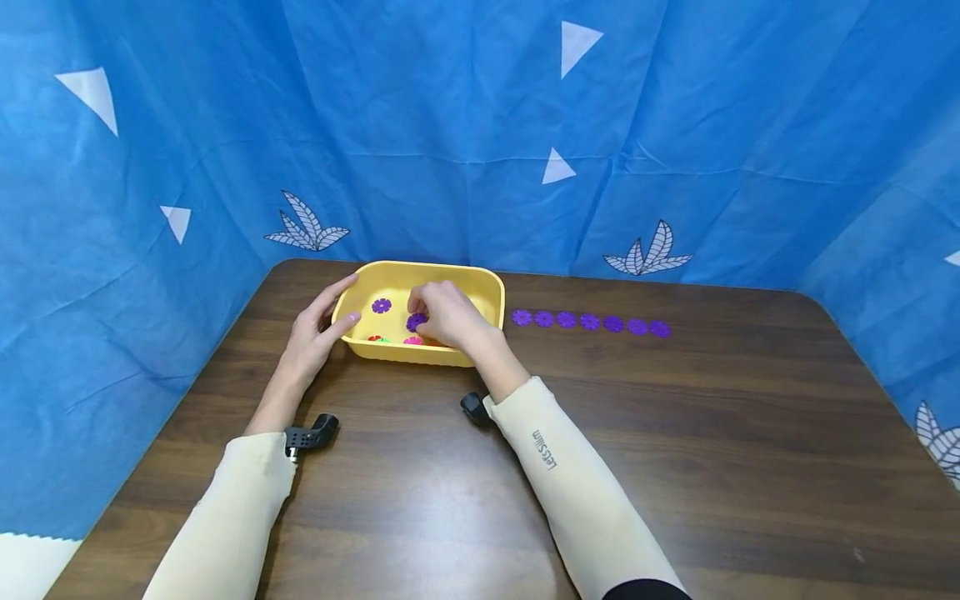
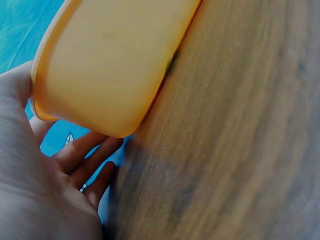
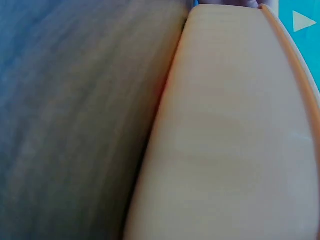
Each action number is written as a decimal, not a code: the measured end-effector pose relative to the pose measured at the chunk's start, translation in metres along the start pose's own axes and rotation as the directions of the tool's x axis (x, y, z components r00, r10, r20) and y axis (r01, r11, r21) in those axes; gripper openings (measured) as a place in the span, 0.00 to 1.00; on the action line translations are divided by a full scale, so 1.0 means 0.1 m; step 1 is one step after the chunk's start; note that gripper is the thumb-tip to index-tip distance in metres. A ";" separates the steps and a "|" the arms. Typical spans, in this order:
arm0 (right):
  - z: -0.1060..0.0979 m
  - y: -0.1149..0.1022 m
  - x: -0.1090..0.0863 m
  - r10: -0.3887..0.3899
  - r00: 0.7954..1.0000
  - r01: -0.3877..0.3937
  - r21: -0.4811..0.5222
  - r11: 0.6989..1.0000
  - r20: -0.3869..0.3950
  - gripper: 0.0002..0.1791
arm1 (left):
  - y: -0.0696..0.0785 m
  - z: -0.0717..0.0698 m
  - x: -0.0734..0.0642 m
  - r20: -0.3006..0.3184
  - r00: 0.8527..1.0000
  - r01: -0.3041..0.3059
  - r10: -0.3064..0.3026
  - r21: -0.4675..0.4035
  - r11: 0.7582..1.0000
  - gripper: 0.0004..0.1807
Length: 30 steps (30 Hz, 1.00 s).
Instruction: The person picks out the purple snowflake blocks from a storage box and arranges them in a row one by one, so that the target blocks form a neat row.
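A yellow plastic basin (image 1: 420, 354) stands on the table. My left hand (image 1: 311, 333) holds its left end, thumb over the rim and the other fingers along the outside wall; the left wrist view shows those fingers (image 2: 102, 165) low beside the basin. My right hand (image 1: 448, 315) reaches into the basin, thumb and fingers around a purple notched plastic disc (image 1: 415, 321). Another purple disc (image 1: 382, 306) lies in the basin to the left. A pink disc (image 1: 413, 340) and bits of red and green show by the near wall. The right wrist view shows mostly the basin's outer wall (image 3: 230, 125).
Several purple discs (image 1: 589, 322) lie in a row on the wooden table (image 1: 720, 433), right of the basin. A blue curtain (image 1: 465, 108) with white triangles and leaf prints hangs behind the table and at its sides.
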State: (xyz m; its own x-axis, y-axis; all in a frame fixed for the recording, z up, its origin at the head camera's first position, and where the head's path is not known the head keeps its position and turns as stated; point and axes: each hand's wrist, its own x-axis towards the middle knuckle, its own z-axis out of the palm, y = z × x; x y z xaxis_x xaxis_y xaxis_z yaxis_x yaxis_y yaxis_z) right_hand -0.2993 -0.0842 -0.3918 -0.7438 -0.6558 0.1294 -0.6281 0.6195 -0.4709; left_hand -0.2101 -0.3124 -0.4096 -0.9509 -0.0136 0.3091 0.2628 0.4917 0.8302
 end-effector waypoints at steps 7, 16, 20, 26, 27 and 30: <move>-0.12 -0.01 -0.04 0.001 0.999 0.004 0.079 0.997 -0.053 0.14 | -0.32 0.04 0.10 -0.007 1.000 0.002 -0.002 0.020 1.000 0.33; -0.31 0.14 -0.20 -0.034 0.994 0.048 0.146 0.988 -0.101 0.20 | -0.37 -0.01 0.09 -0.010 1.000 0.012 -0.012 0.008 1.000 0.33; -0.41 0.28 -0.29 -0.045 0.987 0.067 0.143 0.987 -0.156 0.21 | -0.32 -0.02 0.08 -0.005 0.999 0.037 -0.037 0.019 0.999 0.33; -0.60 0.47 -0.47 -0.025 0.977 0.064 0.181 0.981 -0.211 0.21 | -0.32 -0.01 0.07 0.001 0.998 0.068 -0.068 0.026 0.997 0.32; -0.63 0.49 -0.51 -0.016 0.975 0.058 0.185 0.981 -0.221 0.21 | -0.32 -0.01 0.07 0.001 0.998 0.067 -0.067 0.025 0.997 0.32; -0.74 0.59 -0.61 -0.006 0.969 0.053 0.184 0.982 -0.249 0.21 | -0.33 -0.01 0.07 0.001 0.998 0.060 -0.060 0.022 0.998 0.32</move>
State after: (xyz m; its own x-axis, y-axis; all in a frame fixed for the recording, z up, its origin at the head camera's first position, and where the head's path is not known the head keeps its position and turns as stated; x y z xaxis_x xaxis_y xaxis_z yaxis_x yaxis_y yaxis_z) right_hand -0.3077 0.0244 -0.3634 -0.7733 -0.5318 0.3451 -0.6143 0.4938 -0.6155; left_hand -0.2255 -0.3293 -0.4346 -0.9650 -0.0423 0.2587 0.2020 0.5089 0.8368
